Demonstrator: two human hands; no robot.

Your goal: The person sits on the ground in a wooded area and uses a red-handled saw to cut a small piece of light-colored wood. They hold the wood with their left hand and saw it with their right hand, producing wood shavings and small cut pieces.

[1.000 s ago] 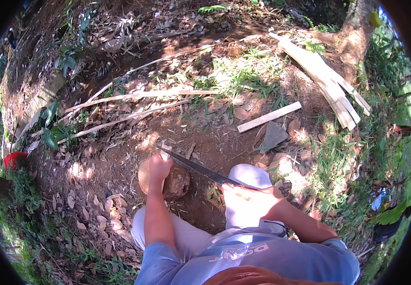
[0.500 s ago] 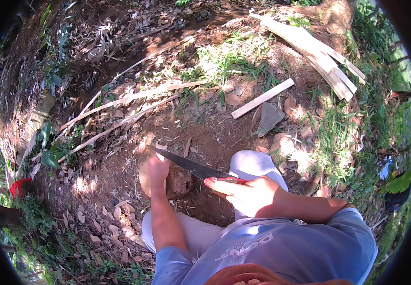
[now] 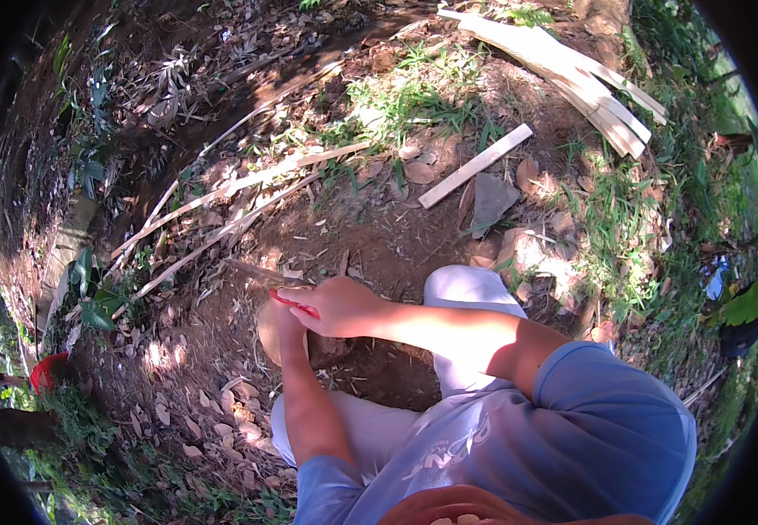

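Note:
My right hand is closed round the red handle of a handsaw, whose blade points to the far left. It is close above my left hand, partly covering it. My left hand is closed over a round log block on the ground. A sliver of a pale wooden strip shows beside the left wrist; the hands hide most of it. Where the blade meets the wood cannot be seen.
A pale wooden slat lies beyond my hands, next to a grey flat stone. Several long pale boards are stacked at the far right. Thin sticks lie at the left, and a red object sits at the far left.
My right hand has pushed the saw forward and left, from near my knee to right beside my left hand. My left hand stays on the block.

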